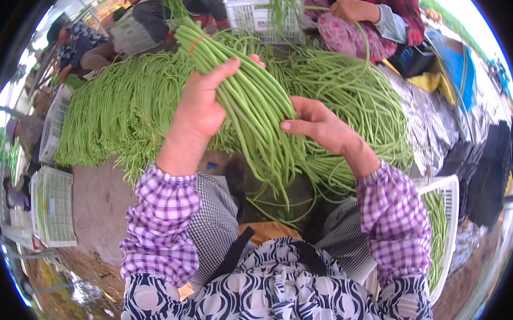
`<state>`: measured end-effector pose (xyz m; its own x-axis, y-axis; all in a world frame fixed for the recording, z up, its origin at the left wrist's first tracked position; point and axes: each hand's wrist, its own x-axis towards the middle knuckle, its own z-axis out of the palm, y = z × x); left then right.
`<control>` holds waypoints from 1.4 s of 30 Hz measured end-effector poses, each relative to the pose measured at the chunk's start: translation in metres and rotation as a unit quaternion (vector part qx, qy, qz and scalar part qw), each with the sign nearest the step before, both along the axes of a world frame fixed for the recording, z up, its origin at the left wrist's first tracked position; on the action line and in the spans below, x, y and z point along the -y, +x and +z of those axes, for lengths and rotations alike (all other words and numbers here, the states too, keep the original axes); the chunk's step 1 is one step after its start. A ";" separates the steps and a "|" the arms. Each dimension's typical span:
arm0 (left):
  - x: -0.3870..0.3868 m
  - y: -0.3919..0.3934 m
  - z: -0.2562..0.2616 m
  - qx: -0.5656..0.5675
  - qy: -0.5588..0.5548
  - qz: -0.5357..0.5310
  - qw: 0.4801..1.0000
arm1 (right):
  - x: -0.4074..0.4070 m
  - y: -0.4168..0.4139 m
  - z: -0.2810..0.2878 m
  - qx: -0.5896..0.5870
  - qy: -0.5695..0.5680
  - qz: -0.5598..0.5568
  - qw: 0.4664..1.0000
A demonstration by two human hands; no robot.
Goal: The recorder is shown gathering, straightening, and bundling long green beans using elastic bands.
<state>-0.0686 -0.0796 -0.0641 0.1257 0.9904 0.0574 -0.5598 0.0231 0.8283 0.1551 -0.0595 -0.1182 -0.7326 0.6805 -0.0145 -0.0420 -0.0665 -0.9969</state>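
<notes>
A thick bundle of green yard-long beans point(258, 100) slants across the middle of the view. An orange-red rubber band point(197, 43) circles it near its upper end. My left hand point(206, 98) grips the bundle below that band, thumb over the front and fingertips showing at the far side. Lower down, my right hand point(319, 123) holds the bundle's right edge between thumb and fingers; some of its fingers are hidden behind the beans. The loose lower ends fan out and hang above my lap.
A long pile of beans point(121, 106) lies ahead, with looser beans point(343, 83) at right. White plastic crates stand at the back point(263, 16), left point(54, 207) and right point(451, 237). Across the pile, a person's hand point(355, 10) holds a bean. Another person point(77, 43) sits far left.
</notes>
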 end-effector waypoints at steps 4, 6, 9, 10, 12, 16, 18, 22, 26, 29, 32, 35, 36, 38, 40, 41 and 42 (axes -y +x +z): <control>-0.003 0.001 -0.006 -0.004 0.006 -0.020 1.000 | -0.003 0.004 -0.012 -0.030 -0.004 0.004 1.000; -0.001 0.004 -0.005 -0.010 0.010 -0.022 1.000 | -0.003 0.007 -0.018 -0.020 0.028 -0.002 0.999; 0.002 0.006 -0.003 -0.005 0.015 -0.001 1.000 | 0.003 0.007 -0.014 -0.022 0.055 -0.006 0.998; 0.004 0.006 -0.002 0.002 0.011 0.015 1.000 | 0.006 0.005 -0.011 -0.032 0.077 -0.011 0.996; 0.011 0.011 0.004 0.001 0.005 0.034 0.999 | 0.018 -0.005 -0.003 0.044 0.185 -0.064 0.980; 0.020 0.055 0.007 -0.031 0.004 0.132 0.991 | 0.037 -0.034 0.001 0.107 0.439 -0.237 0.860; 0.026 0.076 0.008 -0.094 0.078 0.129 0.984 | 0.034 -0.038 0.006 0.100 0.224 -0.254 0.936; 0.018 0.078 0.010 -0.149 0.126 0.001 0.981 | 0.011 -0.018 -0.008 -0.084 0.062 -0.231 0.967; 0.007 0.060 -0.001 -0.232 0.074 -0.022 0.970 | 0.006 0.007 0.019 -0.175 -0.044 -0.190 0.965; 0.002 0.057 -0.015 -0.275 0.103 -0.125 0.948 | 0.006 0.019 0.029 -0.237 -0.079 -0.208 0.946; 0.014 0.067 -0.022 -0.253 0.101 -0.201 0.941 | 0.010 0.019 0.036 -0.306 -0.091 -0.177 0.931; 0.015 0.070 -0.026 -0.257 0.054 -0.330 0.907 | 0.024 0.021 0.046 -0.347 -0.116 -0.156 0.918; 0.015 0.073 -0.025 -0.205 0.029 -0.380 0.901 | 0.025 0.024 0.046 -0.386 -0.138 -0.139 0.901; 0.019 0.077 -0.023 -0.153 0.012 -0.430 0.889 | 0.025 0.029 0.044 -0.421 -0.168 -0.128 0.882; 0.025 0.080 -0.024 -0.173 0.077 -0.413 0.891 | 0.021 0.033 0.038 -0.461 -0.188 -0.095 0.862; 0.026 0.080 -0.025 -0.173 0.061 -0.419 0.889 | 0.021 0.034 0.037 -0.468 -0.191 -0.086 0.858; 0.027 0.081 -0.028 -0.173 0.068 -0.421 0.888 | 0.021 0.034 0.036 -0.468 -0.185 -0.087 0.860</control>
<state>0.0119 -0.1067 -0.0919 0.8518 0.5236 -0.0176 -0.1029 0.2002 0.9743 0.1895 -0.0802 -0.0823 -0.4282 0.8570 0.2868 -0.8555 -0.2823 -0.4340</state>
